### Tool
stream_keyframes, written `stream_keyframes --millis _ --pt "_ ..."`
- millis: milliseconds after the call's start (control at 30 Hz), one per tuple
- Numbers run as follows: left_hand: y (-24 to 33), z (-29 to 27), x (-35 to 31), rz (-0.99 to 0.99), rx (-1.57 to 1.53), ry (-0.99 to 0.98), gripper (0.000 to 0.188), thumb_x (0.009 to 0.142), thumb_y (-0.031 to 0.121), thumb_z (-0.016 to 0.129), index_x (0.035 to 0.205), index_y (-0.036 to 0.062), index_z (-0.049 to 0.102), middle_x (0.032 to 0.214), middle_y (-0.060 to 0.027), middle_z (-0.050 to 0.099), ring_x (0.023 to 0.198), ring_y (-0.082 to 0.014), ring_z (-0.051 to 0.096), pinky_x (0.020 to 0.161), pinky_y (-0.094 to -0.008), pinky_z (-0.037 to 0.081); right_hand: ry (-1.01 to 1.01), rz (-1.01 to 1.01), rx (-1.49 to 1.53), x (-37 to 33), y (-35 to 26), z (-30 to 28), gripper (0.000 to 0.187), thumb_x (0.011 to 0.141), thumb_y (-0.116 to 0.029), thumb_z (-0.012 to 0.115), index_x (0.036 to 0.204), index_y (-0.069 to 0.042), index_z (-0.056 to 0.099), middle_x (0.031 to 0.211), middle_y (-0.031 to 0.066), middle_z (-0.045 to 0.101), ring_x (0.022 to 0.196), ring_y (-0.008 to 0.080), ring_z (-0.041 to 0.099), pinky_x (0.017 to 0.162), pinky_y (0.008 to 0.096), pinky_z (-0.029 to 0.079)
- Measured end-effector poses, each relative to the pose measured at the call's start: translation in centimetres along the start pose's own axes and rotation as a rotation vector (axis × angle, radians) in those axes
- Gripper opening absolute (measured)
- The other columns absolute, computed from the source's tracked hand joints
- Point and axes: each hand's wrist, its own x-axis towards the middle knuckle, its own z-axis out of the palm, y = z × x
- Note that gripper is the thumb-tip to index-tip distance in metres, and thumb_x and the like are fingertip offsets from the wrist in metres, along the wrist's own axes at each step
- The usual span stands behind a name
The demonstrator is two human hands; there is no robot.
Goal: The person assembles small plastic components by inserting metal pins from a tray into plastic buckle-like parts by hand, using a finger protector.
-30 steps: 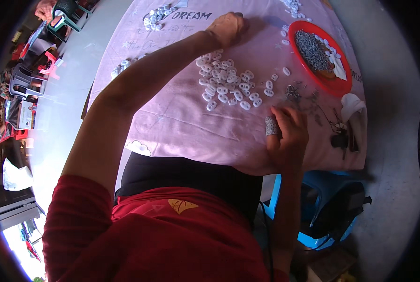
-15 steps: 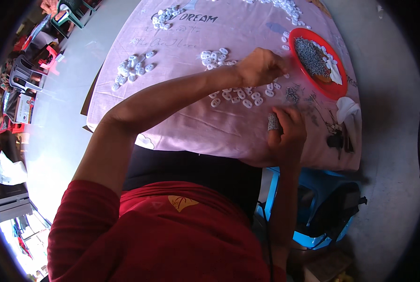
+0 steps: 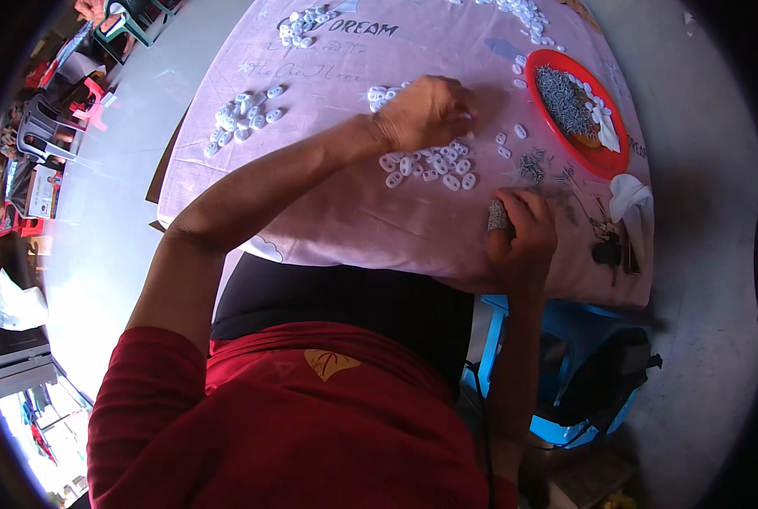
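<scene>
My left hand (image 3: 434, 110) hovers over the middle pile of white oval plastic pieces (image 3: 434, 161), each with two dark holes. Its fingers are curled together; a bit of white shows at their tips, too small to name. Near the table's front edge, at the right, my right hand (image 3: 527, 231) has its fingers bent inward. A grey speckled wrap (image 3: 498, 215) covers one digit of it, and whatever those fingers hold is hidden. Just beyond that hand lies a small heap of grey metal pins or screws (image 3: 532, 166). A few single white pieces lie between the pile and this heap.
A red oval tray (image 3: 622, 136) at the right holds many grey pins and some white pieces. More white pieces (image 3: 241, 117) lie in groups at the left and far side. A white cloth (image 3: 629, 200) and dark keys (image 3: 606, 251) sit by the right edge. A blue stool (image 3: 557, 433) stands below.
My left hand has moved left, from beside the red tray back over the white pieces. Loose pieces near the tray now show. My right hand has barely moved.
</scene>
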Motion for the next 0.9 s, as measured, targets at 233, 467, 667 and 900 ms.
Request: stream_keyframes --millis 233,467,667,900 --pt "-0.3 -0.9 0.1 -0.010 0.065 -0.019 0.018 0.080 0.011 0.071 0.097 0.0051 0.071 0.092 -0.0103 0.068 0.086 -0.0281 0.064 0.082 -0.0360 0.052 -0.001 0.008 -0.011 -0.1 0.1 -0.2 0.033 0.071 -0.007 0.055 0.100 -0.001 0.068 0.099 0.0147 0.062 0.093 0.0340 0.059 0.084 0.0424 0.050" --pt "1.6 1.9 0.2 0.051 0.190 -0.093 0.009 0.076 0.014 0.070 0.082 0.0077 0.072 0.085 -0.0093 0.067 0.093 -0.0265 0.061 0.091 -0.0356 0.047 0.004 -0.019 -0.013 -0.2 0.4 0.0 0.034 0.070 -0.006 0.054 0.100 0.000 0.068 0.099 0.0149 0.062 0.092 0.0344 0.059 0.083 0.0434 0.050" --pt "2.6 4.2 1.0 0.129 0.244 -0.043 0.007 0.076 0.014 0.066 0.078 0.0083 0.069 0.082 -0.0079 0.066 0.089 -0.0269 0.061 0.089 -0.0372 0.046 0.005 -0.009 -0.007 -0.4 0.5 0.0 0.034 0.070 -0.005 0.054 0.100 0.000 0.068 0.100 0.0153 0.062 0.094 0.0346 0.059 0.085 0.0435 0.050" --pt "2.7 4.5 0.9 0.057 0.043 -0.107 0.006 0.079 0.010 0.068 0.084 0.0081 0.071 0.084 -0.0097 0.066 0.093 -0.0274 0.061 0.089 -0.0369 0.048 0.028 0.034 0.002 -0.5 0.5 -0.1 0.034 0.070 -0.006 0.054 0.100 0.000 0.068 0.101 0.0158 0.062 0.094 0.0348 0.060 0.085 0.0436 0.050"
